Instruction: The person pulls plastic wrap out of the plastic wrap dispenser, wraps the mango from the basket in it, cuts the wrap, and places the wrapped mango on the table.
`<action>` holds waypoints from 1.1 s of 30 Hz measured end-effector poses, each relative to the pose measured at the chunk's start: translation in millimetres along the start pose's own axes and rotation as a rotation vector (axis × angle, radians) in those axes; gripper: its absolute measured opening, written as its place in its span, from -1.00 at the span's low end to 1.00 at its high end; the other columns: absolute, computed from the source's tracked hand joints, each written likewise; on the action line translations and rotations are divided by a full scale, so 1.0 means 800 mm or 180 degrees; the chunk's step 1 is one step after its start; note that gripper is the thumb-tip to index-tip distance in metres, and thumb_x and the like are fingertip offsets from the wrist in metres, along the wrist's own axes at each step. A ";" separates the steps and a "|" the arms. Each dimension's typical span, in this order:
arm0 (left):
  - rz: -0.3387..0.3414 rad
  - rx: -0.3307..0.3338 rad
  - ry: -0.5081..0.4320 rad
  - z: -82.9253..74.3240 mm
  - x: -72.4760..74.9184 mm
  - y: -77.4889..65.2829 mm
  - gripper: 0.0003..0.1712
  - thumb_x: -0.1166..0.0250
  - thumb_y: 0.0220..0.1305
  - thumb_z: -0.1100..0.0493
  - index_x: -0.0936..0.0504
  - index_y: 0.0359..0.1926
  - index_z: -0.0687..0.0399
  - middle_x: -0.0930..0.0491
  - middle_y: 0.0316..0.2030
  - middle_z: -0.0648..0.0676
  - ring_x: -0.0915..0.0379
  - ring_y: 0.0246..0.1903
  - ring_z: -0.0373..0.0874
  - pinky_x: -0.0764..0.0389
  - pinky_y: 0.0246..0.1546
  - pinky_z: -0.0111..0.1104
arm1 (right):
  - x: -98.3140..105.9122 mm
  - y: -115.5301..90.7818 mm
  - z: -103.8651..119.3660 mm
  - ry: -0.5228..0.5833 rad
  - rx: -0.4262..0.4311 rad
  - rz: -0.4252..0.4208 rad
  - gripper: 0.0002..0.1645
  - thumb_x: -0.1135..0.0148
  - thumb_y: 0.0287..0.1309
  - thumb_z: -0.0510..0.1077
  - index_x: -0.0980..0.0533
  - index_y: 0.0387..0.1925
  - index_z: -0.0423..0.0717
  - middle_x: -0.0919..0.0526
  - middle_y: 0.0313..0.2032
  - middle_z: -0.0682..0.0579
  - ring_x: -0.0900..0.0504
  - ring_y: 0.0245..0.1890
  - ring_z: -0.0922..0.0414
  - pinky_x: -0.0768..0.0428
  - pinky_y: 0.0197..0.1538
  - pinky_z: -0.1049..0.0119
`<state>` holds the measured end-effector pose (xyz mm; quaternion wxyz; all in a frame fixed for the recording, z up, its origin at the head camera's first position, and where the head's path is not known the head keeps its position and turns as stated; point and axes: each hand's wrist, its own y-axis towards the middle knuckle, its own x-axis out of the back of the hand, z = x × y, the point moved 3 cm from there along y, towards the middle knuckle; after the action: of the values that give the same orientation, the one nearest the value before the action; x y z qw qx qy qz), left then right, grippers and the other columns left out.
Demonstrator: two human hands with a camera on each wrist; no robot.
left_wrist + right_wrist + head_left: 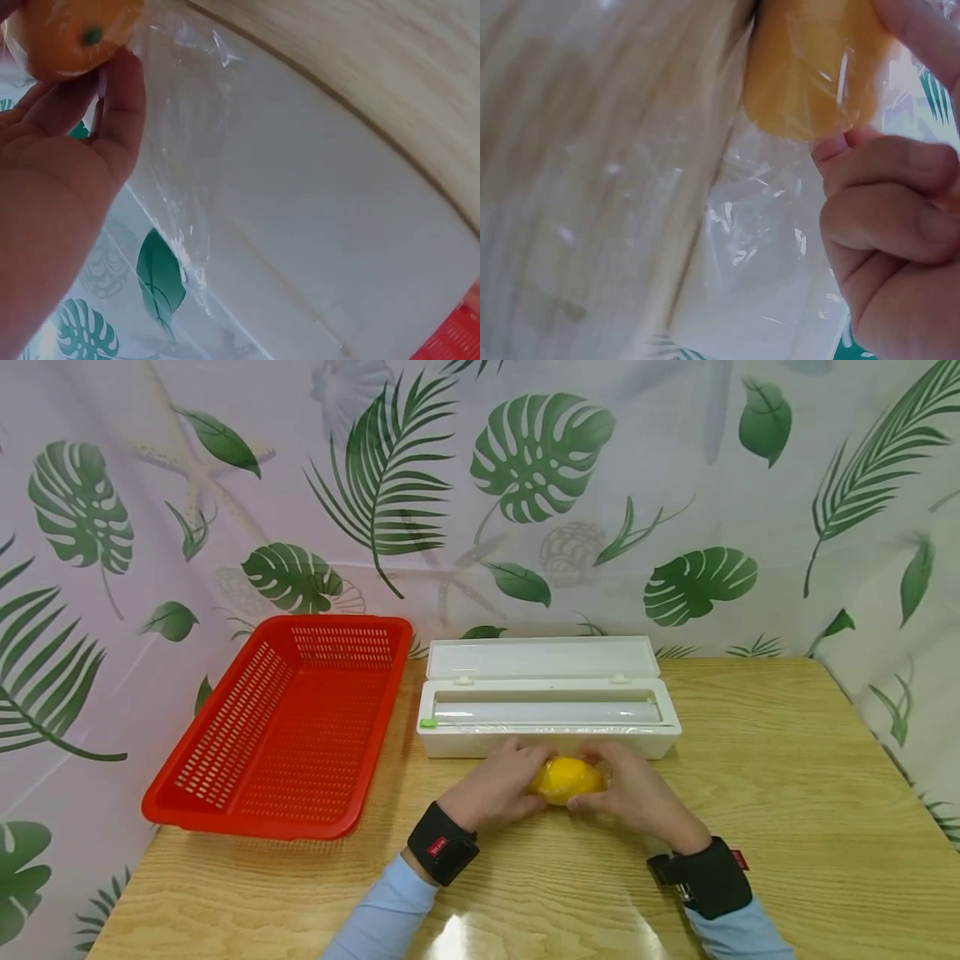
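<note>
A yellow-orange fruit [566,779] with a small green stem spot is held just in front of the cling film dispenser [547,743], with clear cling film [757,225] over its surface. My left hand [510,781] grips the fruit's left end, thumb and fingers curled round it. On the right end, my right hand [637,793] holds it between thumb and fingers. Film stretches from the fruit along the white front of the dispenser in both wrist views. The fruit's underside is hidden in the head view.
The dispenser's lid [543,658] stands open at the back, with a film roll [547,712] inside and a green slider [428,723] at the left of its front edge. A red plastic basket [360,793] sits to the left on the wooden table [787,760]. A leaf-patterned cloth hangs behind.
</note>
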<state>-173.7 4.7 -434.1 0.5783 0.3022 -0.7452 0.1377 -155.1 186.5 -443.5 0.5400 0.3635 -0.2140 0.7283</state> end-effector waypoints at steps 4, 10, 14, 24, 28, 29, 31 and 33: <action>0.0054 0.0055 -0.0160 0.001 0.000 0.000 -0.34 -0.36 0.06 0.09 -0.29 0.15 0.12 -0.55 -0.05 0.05 -0.24 -0.17 -0.10 -0.43 -0.15 -0.36 | 0.001 -0.001 -0.003 0.0229 -0.0170 -0.0034 -0.14 -0.47 -0.26 0.12 -0.33 0.06 -0.18 -0.53 -0.08 -0.15 -0.45 -0.10 -0.02 -0.46 0.00 -0.09; 0.0054 0.0099 -0.0187 0.001 0.000 -0.001 -0.38 -0.32 0.11 0.12 -0.28 0.15 0.12 -0.47 0.01 0.10 -0.21 -0.07 -0.07 -0.43 -0.06 -0.32 | 0.002 0.000 -0.004 0.0216 -0.0205 -0.0131 -0.26 -0.47 -0.28 0.13 -0.34 -0.14 -0.16 -0.52 -0.19 -0.12 -0.43 -0.22 -0.01 -0.46 -0.11 0.00; 0.0038 0.0187 -0.0117 -0.002 0.001 -0.001 -0.43 -0.30 0.13 0.11 -0.32 0.14 0.08 -0.33 0.04 0.17 -0.19 -0.03 -0.05 -0.47 -0.06 -0.30 | 0.003 0.001 -0.004 0.0188 -0.0207 -0.0161 -0.30 -0.48 -0.30 0.13 -0.31 -0.23 -0.15 -0.51 -0.23 -0.11 -0.42 -0.28 -0.02 -0.46 -0.20 0.09; -0.0049 0.0127 -0.0048 -0.007 0.007 -0.002 -0.36 -0.32 0.11 0.12 -0.27 0.17 0.16 -0.35 0.04 0.23 -0.24 -0.01 0.02 -0.44 0.03 -0.25 | 0.008 0.001 -0.003 0.0170 -0.0138 -0.0198 -0.33 -0.49 -0.32 0.11 -0.29 -0.32 -0.14 -0.50 -0.29 -0.11 -0.39 -0.37 -0.02 -0.44 -0.29 0.15; -0.0080 0.0075 -0.0102 -0.006 0.008 -0.002 -0.23 -0.31 0.13 0.10 -0.13 0.25 0.27 -0.34 0.13 0.24 -0.22 0.08 0.02 -0.31 0.17 -0.21 | 0.009 0.001 -0.003 0.0202 -0.0128 -0.0211 -0.37 -0.49 -0.30 0.08 -0.32 -0.33 -0.17 -0.50 -0.30 -0.12 -0.40 -0.35 -0.03 -0.45 -0.27 0.13; -0.0083 0.0069 -0.0121 -0.006 0.009 -0.002 -0.22 -0.30 0.13 0.10 -0.11 0.25 0.27 -0.34 0.14 0.24 -0.22 0.09 0.01 -0.30 0.18 -0.21 | 0.009 0.001 -0.003 0.0202 -0.0131 -0.0213 -0.38 -0.49 -0.29 0.07 -0.33 -0.34 -0.18 -0.50 -0.31 -0.12 -0.39 -0.35 -0.03 -0.45 -0.27 0.12; -0.0089 0.0075 -0.0169 -0.005 0.009 -0.002 -0.24 -0.29 0.14 0.11 -0.12 0.24 0.27 -0.36 0.12 0.23 -0.24 0.07 -0.02 -0.32 0.16 -0.22 | 0.010 0.001 -0.003 0.0183 -0.0120 -0.0217 -0.41 -0.47 -0.26 0.07 -0.35 -0.35 -0.20 -0.50 -0.32 -0.12 -0.39 -0.36 -0.02 -0.45 -0.28 0.12; -0.0095 0.0098 -0.0264 -0.005 0.009 -0.002 -0.29 -0.29 0.15 0.13 -0.15 0.21 0.27 -0.40 0.07 0.22 -0.27 0.01 -0.05 -0.38 0.11 -0.24 | 0.010 0.000 -0.003 0.0180 -0.0103 -0.0219 -0.44 -0.46 -0.23 0.05 -0.35 -0.37 -0.19 -0.48 -0.37 -0.10 -0.36 -0.40 0.02 -0.42 -0.32 0.15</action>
<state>-171.1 3.7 -426.1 0.5442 0.3276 -0.7617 0.1279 -157.2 193.0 -438.8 0.5764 0.3410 -0.1978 0.7158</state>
